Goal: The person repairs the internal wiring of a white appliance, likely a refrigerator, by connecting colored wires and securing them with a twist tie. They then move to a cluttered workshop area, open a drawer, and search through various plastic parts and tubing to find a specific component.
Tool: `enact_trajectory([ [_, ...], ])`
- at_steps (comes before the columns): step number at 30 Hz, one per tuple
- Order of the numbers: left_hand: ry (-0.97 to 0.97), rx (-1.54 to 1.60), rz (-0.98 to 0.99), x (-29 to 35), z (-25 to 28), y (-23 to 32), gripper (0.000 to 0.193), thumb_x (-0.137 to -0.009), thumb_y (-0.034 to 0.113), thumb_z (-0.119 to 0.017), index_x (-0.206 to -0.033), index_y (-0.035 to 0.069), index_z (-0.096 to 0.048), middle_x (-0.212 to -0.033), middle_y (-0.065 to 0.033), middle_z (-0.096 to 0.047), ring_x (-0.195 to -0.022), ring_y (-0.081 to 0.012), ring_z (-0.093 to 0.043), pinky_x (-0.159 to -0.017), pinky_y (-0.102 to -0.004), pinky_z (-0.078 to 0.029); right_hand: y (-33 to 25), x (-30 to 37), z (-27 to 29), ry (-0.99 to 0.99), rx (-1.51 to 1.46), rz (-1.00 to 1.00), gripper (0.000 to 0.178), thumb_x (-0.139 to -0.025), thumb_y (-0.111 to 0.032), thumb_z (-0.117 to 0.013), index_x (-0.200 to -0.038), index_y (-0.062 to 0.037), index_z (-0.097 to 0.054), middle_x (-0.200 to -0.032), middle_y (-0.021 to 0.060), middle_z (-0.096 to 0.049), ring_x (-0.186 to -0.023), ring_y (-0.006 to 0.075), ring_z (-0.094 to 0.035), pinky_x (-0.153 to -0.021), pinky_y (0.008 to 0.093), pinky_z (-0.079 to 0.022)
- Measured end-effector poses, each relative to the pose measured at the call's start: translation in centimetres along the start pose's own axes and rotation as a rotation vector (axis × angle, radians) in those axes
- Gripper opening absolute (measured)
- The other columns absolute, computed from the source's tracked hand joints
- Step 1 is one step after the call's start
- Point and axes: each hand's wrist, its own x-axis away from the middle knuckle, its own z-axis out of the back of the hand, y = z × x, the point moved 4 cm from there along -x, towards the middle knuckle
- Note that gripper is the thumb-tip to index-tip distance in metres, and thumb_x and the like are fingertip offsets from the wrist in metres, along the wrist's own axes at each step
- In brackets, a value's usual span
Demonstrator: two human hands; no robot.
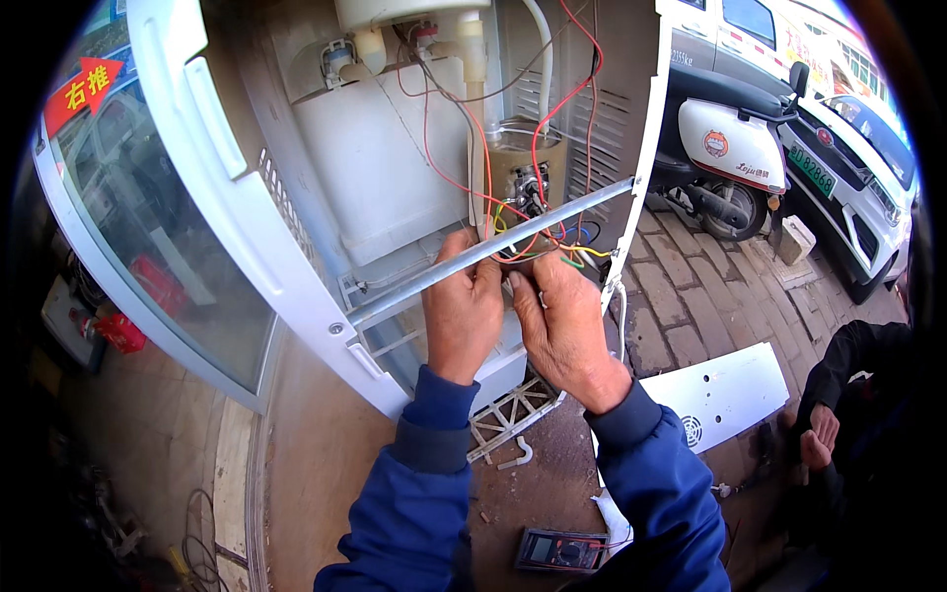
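Observation:
Both hands reach into the open body of a white cabinet-like appliance point(380, 163), below a slanting metal bar point(434, 279). My left hand point(462, 321) has its thumb and fingers drawn together at the wires; the bar partly covers its fingertips. Close beside it, my right hand point(567, 331) pinches thin wires, with a green wire end point(571, 262) by its knuckles. Red wires point(534, 158) and other coloured ones run down to the hands. Behind them stands a brownish metal cylinder point(552, 163) with fittings on its front. What exactly lies between the fingertips is mostly hidden.
A white vented panel point(730, 390) lies on the brick paving at right. A multimeter point(562, 551) and a white pipe elbow point(516, 454) lie below the hands. Another person's hands point(819, 437) are at far right. A scooter point(730, 148) and a glass door point(158, 197) flank the appliance.

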Motion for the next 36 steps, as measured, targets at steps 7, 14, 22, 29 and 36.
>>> enact_trajectory([
  [7, -0.035, 0.173, -0.083, -1.2, 0.0, 4.0, 0.039, -0.100, 0.014, -0.067, -0.130, -0.008, -0.058, -0.113, -0.0103, -0.069, -0.104, -0.0122, -0.063, -0.091, -0.0278, -0.051, -3.0, 3.3, 2.0, 0.044, 0.028, 0.082, 0.015, -0.085, 0.002, -0.070, -0.096, 0.0014, -0.060, -0.105, 0.0195, -0.064, -0.082, 0.0387, -0.068, -0.070, 0.0433, -0.056],
  [14, 0.004, 0.212, 0.053, -2.0, 0.2, 3.2, 0.031, -0.103, 0.008, -0.058, -0.130, -0.007, -0.061, -0.110, -0.0098, -0.071, -0.095, -0.0115, -0.065, -0.086, -0.0272, -0.053, -2.6, 3.1, 3.2, -0.011, -0.043, -0.064, 0.011, -0.086, 0.001, -0.070, -0.094, 0.0017, -0.062, -0.087, 0.0180, -0.065, -0.073, 0.0360, -0.067, -0.065, 0.0418, -0.054],
  [22, 0.066, 0.138, -0.029, -2.9, -0.6, 4.8, 0.030, -0.102, 0.017, -0.066, -0.119, -0.007, -0.064, -0.103, -0.0086, -0.070, -0.090, -0.0097, -0.063, -0.077, -0.0254, -0.052, -4.0, 2.3, 5.6, 0.076, -0.069, -0.073, 0.012, -0.086, 0.002, -0.070, -0.095, 0.0016, -0.064, -0.083, 0.0160, -0.065, -0.071, 0.0305, -0.068, -0.065, 0.0366, -0.054],
  [29, 0.076, -0.068, -0.097, -2.7, -0.2, 6.0, 0.022, -0.102, 0.019, -0.066, -0.108, -0.001, -0.070, -0.080, -0.0012, -0.065, -0.070, -0.0070, -0.055, -0.062, -0.0266, -0.047, -6.2, -7.6, 6.5, 0.226, -0.077, 0.124, 0.015, -0.090, 0.002, -0.063, -0.103, 0.0049, -0.068, -0.084, 0.0214, -0.067, -0.075, 0.0390, -0.068, -0.068, 0.0407, -0.054],
  [36, -0.202, 0.453, 0.061, -2.4, -0.6, 6.0, 0.023, -0.106, 0.020, -0.059, -0.108, -0.002, -0.067, -0.083, -0.0007, -0.064, -0.071, -0.0063, -0.055, -0.063, -0.0241, -0.047, -4.0, -13.6, 3.9, -0.166, -0.086, -0.276, 0.029, -0.103, -0.017, -0.056, -0.102, 0.0079, -0.070, -0.074, 0.0064, -0.067, -0.066, 0.0113, -0.059, -0.064, 0.0284, -0.052],
])
